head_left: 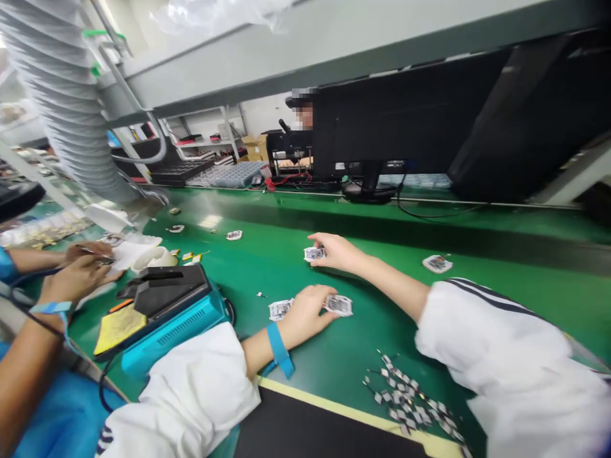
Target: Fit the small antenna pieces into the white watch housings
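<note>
My left hand [308, 310], with a blue strap on the wrist, has its fingers closed on the edge of a white casing with a circuit board [340, 305], low over the green bench. Just left of it, partly behind the hand, lies a second white casing [278, 310]. Farther back, my right hand [340, 252] pinches another white casing with a circuit board [314, 254] by its right side. A tiny square component with a lead [261, 294] lies left of my hands. Nearer my right forearm is a heap of similar small square components [410, 401].
More cased boards lie at right [437, 263] and back left [233, 235]. A teal soldering station [176, 331] with a yellow sponge [119, 327] stands at left. Beyond it a co-worker's hands [83, 270] work. A monitor [382, 127] and a ribbed duct [62, 108] border the bench.
</note>
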The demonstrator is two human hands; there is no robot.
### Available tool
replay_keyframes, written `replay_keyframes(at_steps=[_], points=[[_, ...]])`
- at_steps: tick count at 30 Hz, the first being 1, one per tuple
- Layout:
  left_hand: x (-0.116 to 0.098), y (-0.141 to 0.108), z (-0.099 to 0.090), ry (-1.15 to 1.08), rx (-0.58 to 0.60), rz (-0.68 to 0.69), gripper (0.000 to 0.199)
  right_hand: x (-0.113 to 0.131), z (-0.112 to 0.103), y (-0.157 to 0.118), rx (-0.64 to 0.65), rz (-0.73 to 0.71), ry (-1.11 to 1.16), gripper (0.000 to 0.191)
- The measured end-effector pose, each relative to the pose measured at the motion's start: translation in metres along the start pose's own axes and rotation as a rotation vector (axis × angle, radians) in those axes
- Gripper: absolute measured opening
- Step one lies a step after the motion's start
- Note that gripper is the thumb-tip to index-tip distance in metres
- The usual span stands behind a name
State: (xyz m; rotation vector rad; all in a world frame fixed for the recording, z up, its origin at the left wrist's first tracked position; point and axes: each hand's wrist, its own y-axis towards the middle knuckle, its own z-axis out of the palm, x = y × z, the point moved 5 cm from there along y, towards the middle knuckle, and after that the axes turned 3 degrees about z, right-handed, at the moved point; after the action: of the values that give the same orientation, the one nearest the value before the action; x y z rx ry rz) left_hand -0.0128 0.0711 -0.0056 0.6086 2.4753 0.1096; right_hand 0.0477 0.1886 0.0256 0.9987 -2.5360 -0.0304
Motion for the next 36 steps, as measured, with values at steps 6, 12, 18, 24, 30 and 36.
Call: replay_keyframes(at_steps=[6, 12, 18, 24, 30, 36], points=[[0.032, 0.031, -0.013, 0.109, -0.068, -0.173, 0.031, -0.017, -0.025, -0.120, 0.049, 0.077, 0.038, 0.057], [0.050, 0.085, -0.025, 0.185, -0.083, -0.240, 0.028, -0.016, 0.003, -0.151, 0.069, 0.102, 0.187, 0.047], [-0.032, 0.049, -0.027, 0.174, 0.010, 0.117, 0.018, -0.017, 0.012, -0.146, 0.009, 0.098, 0.331, 0.026], [-0.103, -0.032, 0.025, 0.179, 0.292, 0.604, 0.019, -0.018, 0.013, -0.146, -0.067, 0.087, 0.387, 0.018], [-0.086, -0.031, 0.048, 0.375, 0.285, 0.624, 0.017, -0.014, 0.012, -0.146, -0.097, 0.055, 0.372, 0.017], [-0.073, -0.033, 0.030, 0.197, 0.143, 0.436, 0.021, -0.014, 0.010, -0.147, -0.078, 0.062, 0.343, 0.019]])
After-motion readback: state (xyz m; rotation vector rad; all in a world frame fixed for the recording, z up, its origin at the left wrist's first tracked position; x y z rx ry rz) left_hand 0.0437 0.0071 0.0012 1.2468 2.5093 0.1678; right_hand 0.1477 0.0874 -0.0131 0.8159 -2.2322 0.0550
